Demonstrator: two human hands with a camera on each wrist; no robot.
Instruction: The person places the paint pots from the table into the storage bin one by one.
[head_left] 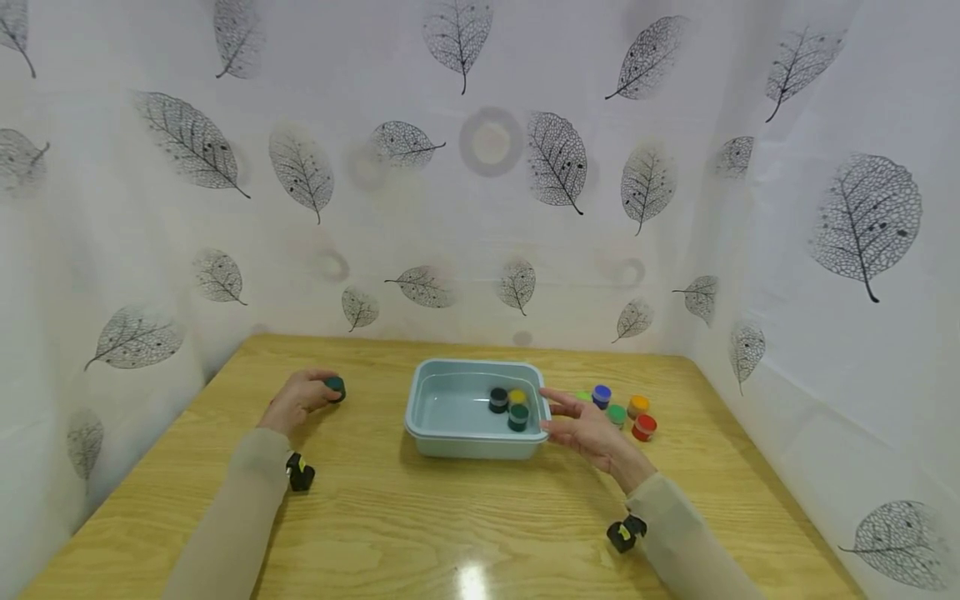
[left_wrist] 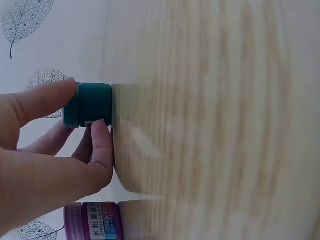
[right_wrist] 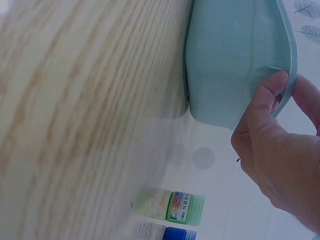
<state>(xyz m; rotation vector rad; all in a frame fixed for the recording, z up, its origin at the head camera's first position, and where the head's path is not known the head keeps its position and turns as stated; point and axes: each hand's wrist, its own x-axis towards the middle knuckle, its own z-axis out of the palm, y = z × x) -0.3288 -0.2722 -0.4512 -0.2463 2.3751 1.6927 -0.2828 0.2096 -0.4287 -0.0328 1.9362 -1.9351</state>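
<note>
"Biggest first?"

"One pale curtain (head_left: 480,221) with leaf prints, then one wooden tabletop (head_left: 375,533)."

"On it?"

"One light blue tub (head_left: 450,410), near the middle."

"Hands?"

"Two. The right hand (head_left: 588,432) pinches the tub's rim at its right end. The left hand (head_left: 298,398) pinches a teal jar (head_left: 335,388) between thumb and fingers, left of the tub and well apart from it."

"Count the jars."

"Ten. Three sit inside the tub, in its right half: a black jar (head_left: 498,400), a yellow jar (head_left: 517,399) and a dark green jar (head_left: 518,417). Five stand right of the tub: a lime jar (head_left: 584,397), a blue jar (head_left: 602,395), a green jar (head_left: 617,416), an orange jar (head_left: 638,406) and a red jar (head_left: 644,427). Then the teal one."

"That's nine."

"The left wrist view adds a purple jar (left_wrist: 94,221), beside the left hand; from the head I can't make it out."

"And the right wrist?"

"It shows the tub's outer wall and a label on a greenish jar, too small to see from the head. Only the head view shows the tub's contents."
</note>
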